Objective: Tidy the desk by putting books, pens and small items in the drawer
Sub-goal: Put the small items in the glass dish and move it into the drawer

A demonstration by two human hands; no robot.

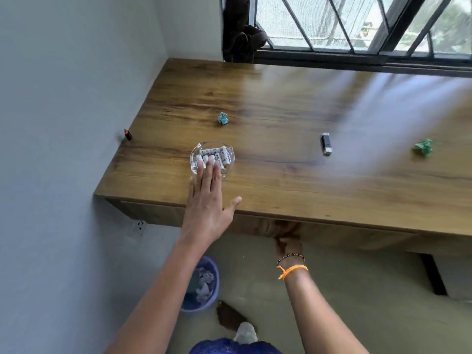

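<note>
A clear glass dish (227, 152) holding several white batteries sits near the front left of the wooden desk (293, 180). My left hand (208, 200) reaches over the desk edge with straight fingers, and its fingertips lie over the dish's near rim. My right hand (287, 241) is under the desk's front edge at the drawer front (344, 232); its fingers are hidden, so its grip cannot be made out. A black and silver USB stick (326, 144) lies right of centre. A small red and black item (128, 134) rests at the desk's left edge.
Two crumpled green paper balls lie on the desk, one behind the dish (223, 118) and one at the far right (424, 146). A blue waste bin (204, 284) with paper stands on the floor below the desk. A wall bounds the left, a window the back.
</note>
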